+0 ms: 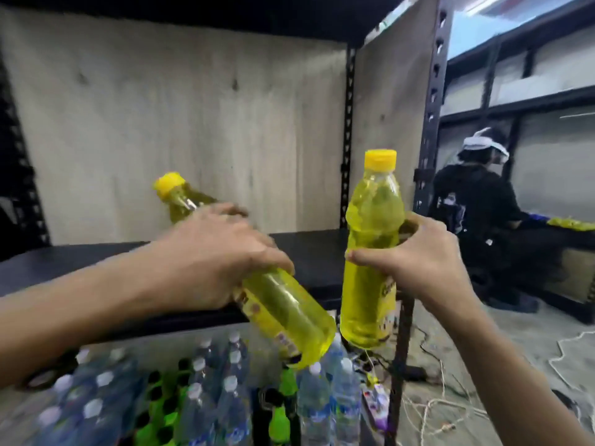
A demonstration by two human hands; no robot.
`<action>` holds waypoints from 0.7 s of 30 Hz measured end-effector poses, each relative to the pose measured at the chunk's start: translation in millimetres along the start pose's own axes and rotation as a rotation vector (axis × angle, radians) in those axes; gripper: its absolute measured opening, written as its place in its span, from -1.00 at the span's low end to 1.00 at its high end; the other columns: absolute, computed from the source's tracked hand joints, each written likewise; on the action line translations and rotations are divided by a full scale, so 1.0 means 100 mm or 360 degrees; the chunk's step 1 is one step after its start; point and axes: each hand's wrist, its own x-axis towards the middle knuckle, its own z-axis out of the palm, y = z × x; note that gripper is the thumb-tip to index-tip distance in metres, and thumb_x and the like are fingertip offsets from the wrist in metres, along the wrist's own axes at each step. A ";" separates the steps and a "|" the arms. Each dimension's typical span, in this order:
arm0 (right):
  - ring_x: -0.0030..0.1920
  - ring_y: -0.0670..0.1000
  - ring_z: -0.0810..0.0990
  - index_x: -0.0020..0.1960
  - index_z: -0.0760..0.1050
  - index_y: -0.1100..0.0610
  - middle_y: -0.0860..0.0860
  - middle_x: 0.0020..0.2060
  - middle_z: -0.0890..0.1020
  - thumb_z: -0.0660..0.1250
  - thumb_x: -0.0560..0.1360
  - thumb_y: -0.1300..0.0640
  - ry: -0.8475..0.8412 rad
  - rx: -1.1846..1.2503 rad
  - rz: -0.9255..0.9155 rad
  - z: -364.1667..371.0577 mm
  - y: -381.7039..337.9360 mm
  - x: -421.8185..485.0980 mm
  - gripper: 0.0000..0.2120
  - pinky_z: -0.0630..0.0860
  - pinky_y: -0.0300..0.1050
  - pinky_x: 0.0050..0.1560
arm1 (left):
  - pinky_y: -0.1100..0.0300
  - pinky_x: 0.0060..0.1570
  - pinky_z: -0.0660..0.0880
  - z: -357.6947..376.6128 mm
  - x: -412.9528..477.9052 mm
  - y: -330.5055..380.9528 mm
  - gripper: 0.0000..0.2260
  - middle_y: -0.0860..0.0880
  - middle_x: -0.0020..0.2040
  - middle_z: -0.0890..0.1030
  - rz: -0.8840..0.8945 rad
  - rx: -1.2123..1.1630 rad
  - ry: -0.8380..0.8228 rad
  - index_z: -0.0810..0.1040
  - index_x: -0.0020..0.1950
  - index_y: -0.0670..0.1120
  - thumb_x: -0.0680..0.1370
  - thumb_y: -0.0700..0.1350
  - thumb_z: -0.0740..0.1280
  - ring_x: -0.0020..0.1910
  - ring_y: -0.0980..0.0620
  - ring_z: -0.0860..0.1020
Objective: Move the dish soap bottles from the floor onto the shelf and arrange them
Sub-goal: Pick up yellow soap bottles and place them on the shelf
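While both hold yellow liquid, my left hand (219,252) grips the tilted bottle (286,313), my right hand (415,262) the upright bottle (373,220).

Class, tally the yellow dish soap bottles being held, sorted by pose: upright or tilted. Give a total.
Upright yellow plastic dish soap bottle, gripped by the right hand: 1
Tilted yellow plastic dish soap bottle, gripped by the left hand: 1
Total: 2
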 end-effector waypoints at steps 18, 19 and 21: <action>-0.29 0.06 0.59 -0.25 0.50 0.10 0.05 -0.25 0.63 0.67 0.10 -0.01 0.0269 -0.0218 0.0176 1.16 0.73 2.37 -0.59 0.54 -0.12 -0.36 | -0.35 0.47 -0.25 1.55 2.55 -1.14 -0.55 0.07 0.29 0.58 -0.0181 0.0682 -0.0207 0.46 0.38 0.27 0.53 -0.08 0.38 0.34 -0.11 0.44; -0.30 0.05 0.55 -0.27 0.44 0.07 0.03 -0.27 0.59 0.67 0.10 -0.01 0.0280 -0.0245 0.0184 1.20 0.79 2.41 -0.56 0.50 -0.14 -0.37 | -0.35 0.47 -0.25 1.65 2.62 -1.14 -0.54 0.07 0.29 0.57 -0.0184 0.0673 -0.0218 0.45 0.38 0.27 0.54 -0.10 0.37 0.35 -0.10 0.43; -0.35 0.03 0.51 -0.32 0.37 0.05 0.01 -0.32 0.53 0.67 0.11 -0.03 0.0300 -0.0269 0.0209 1.27 0.87 2.48 -0.53 0.50 -0.15 -0.38 | -0.34 0.46 -0.31 1.77 2.72 -1.14 -0.51 0.06 0.31 0.56 -0.0172 0.0669 -0.0213 0.44 0.39 0.27 0.53 -0.11 0.40 0.38 -0.09 0.40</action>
